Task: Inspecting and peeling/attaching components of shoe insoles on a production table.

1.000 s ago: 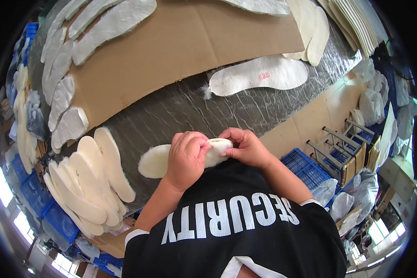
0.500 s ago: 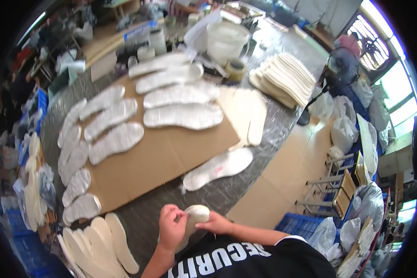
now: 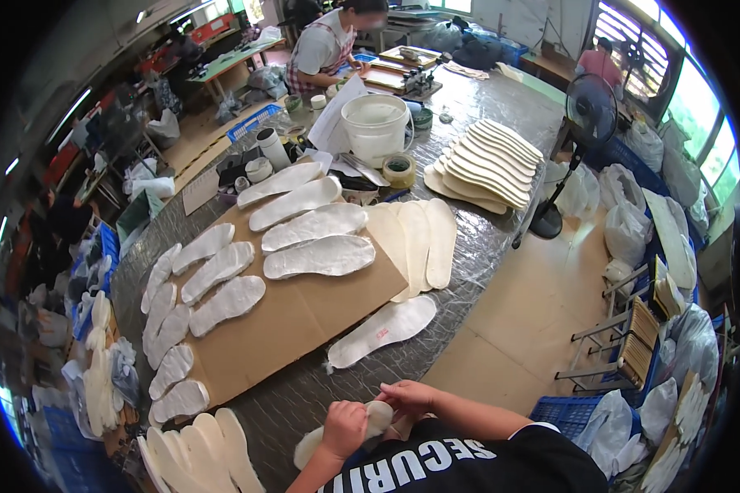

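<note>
At the bottom of the view my left hand and my right hand both grip one white shoe insole, close to my chest. Its heel end sticks out to the left of my left hand. Just beyond my hands a single white insole lies on the foil-covered table. Behind it a brown cardboard sheet carries several white insoles in rows.
Cream insoles are stacked at the table's near-left corner and fanned at the far right. A white bucket, tape roll and cups stand at the back. A black fan and a blue crate are to the right. Another person works at the far end.
The view has lifted from the near table to the whole workshop. My hands stay together on the same insole, now lower in the picture.
</note>
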Available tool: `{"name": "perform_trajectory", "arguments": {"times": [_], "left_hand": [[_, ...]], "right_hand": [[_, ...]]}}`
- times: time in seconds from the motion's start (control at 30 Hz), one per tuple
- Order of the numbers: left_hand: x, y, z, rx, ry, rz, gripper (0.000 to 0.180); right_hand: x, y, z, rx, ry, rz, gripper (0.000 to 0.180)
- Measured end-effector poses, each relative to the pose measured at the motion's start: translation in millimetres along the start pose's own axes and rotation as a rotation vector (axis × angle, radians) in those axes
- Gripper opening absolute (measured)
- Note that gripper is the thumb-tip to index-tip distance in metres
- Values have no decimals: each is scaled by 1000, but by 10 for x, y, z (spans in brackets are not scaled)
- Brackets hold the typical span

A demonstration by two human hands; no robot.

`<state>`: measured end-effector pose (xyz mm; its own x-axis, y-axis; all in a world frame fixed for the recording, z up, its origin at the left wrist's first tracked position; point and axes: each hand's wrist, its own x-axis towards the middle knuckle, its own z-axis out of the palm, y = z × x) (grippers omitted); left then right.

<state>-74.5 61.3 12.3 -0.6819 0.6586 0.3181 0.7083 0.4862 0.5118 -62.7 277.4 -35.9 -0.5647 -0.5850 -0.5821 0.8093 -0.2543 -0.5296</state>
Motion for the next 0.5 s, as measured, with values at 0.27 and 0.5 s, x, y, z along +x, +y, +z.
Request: {"name": "perform_trajectory", "arguments": {"times": [0.27, 0.5], "left_hand": [[76, 190, 137, -196, -147, -454, 17], [230, 327, 66, -33, -307, -616, 14]], "right_hand": [[88, 15, -151, -299, -3, 99, 21], [137, -22, -85, -323, 14, 95, 22]]}}
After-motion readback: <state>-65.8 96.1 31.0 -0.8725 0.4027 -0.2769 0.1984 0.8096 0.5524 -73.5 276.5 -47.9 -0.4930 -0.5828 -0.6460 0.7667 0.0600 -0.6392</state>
